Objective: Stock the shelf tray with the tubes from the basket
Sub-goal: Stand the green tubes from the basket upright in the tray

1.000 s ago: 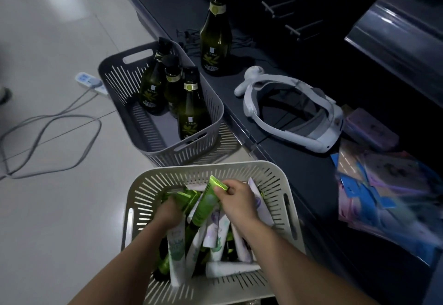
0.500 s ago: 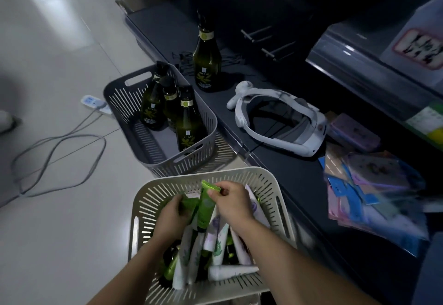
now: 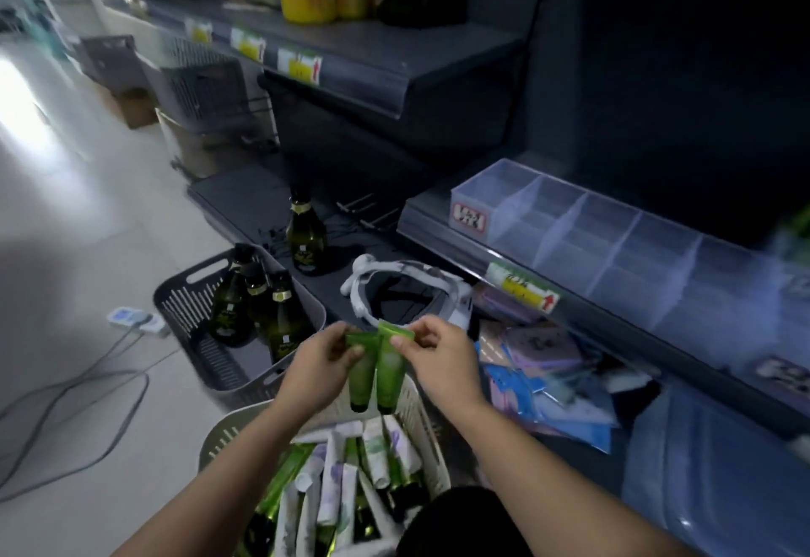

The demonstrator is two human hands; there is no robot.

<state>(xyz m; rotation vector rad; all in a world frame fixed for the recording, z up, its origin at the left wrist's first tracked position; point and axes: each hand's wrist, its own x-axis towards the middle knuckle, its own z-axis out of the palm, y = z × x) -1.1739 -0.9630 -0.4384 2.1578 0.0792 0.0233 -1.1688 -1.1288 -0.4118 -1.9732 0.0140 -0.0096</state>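
Both hands — left hand [image 3: 316,363]; right hand [image 3: 438,357] — pinch green tubes [image 3: 377,366]

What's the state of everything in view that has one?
green tubes: two, side by side, caps down, held above the white basket
left hand: grips one tube near its crimped end
right hand: pinches the other tube's crimp
white basket: many tubes inside
shelf tray: near compartments look empty
grey basket: three bottles upright inside
lone bottle: upright on the low shelf
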